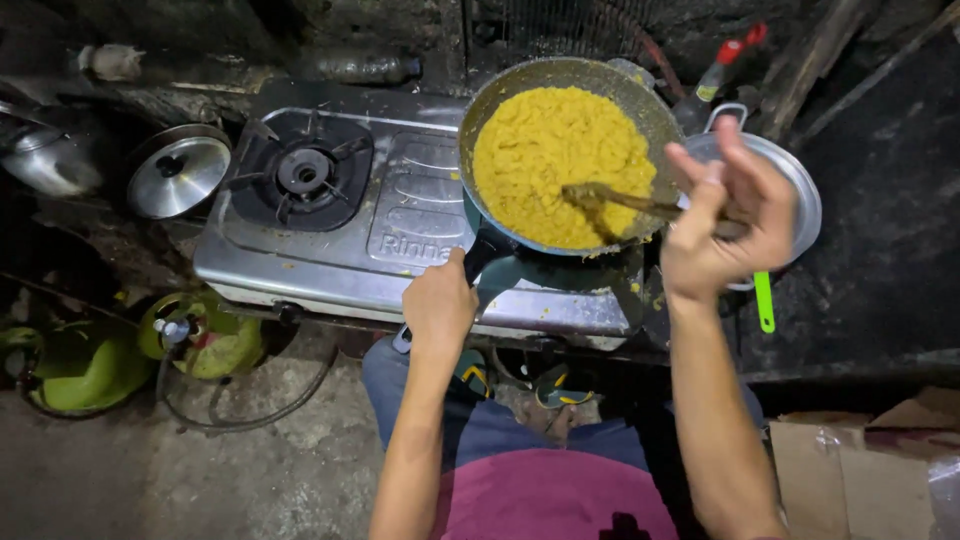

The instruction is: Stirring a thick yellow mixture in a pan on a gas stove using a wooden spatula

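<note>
Pan (640, 95), round and dark-rimmed, sits on the stove's (400, 210) right burner, filled with crumbly yellow food (550, 160). Left hand (440, 305) fingers wrap its handle (480, 255). Right hand (725, 225) fingers loosely pinch a wooden spoon (620, 200).

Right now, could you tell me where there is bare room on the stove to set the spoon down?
The embossed steel panel between the empty left burner and the pan is bare. The right side is crowded: the pan of yellow food, the left hand on its handle, the right hand holding the wooden spoon.
</note>
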